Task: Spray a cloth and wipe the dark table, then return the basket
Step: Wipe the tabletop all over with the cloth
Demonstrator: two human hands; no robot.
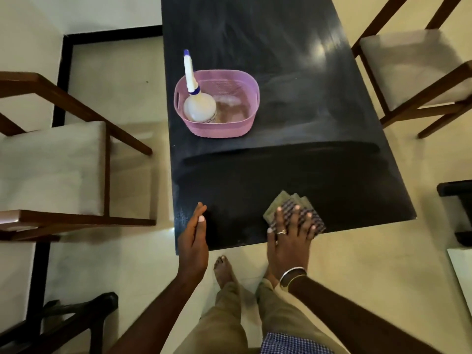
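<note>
Both hands at table (pixel 293 98) near edge; right hand (pixel 291 233) flat on cloth (pixel 293 213).

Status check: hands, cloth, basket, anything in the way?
Right hand flat on cloth, near edge. Left hand open, empty. Basket with bottle on table. Path clear.

The right hand (pixel 290 232) covers much of the cloth (pixel 296 210); the dark table (pixel 293 98) (far end) runs past the top edge

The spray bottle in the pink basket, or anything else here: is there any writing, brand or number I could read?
None can be read.
spray bottle: a label shows low on its side, but the print is too small and blurred.
basket, cloth, dark table: no writing visible.
</note>
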